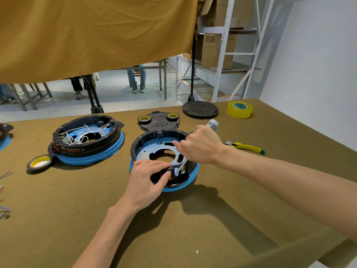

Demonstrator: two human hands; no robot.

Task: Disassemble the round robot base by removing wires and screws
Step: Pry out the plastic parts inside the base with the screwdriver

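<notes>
A round black and blue robot base point(154, 146) lies open in the middle of the table, its blue inner plate bare of wires. My right hand point(199, 145) grips a screwdriver point(212, 124) whose metal shaft slants down to the near rim of the base. My left hand point(148, 178) rests on that near rim, thumb and fingers pinching a small red and black part point(168, 173) beside the shaft's tip. A second round base point(87, 140) with white wires inside stands to the left.
A black cover plate point(158, 120) with two tape rolls lies behind the base. Yellow-handled pliers point(245, 146), a yellow tape roll point(239, 109), a black disc point(200, 109), another tape roll point(39, 163) and loose wires point(4, 192) lie around. Small screws point(191, 130) lie near the screwdriver.
</notes>
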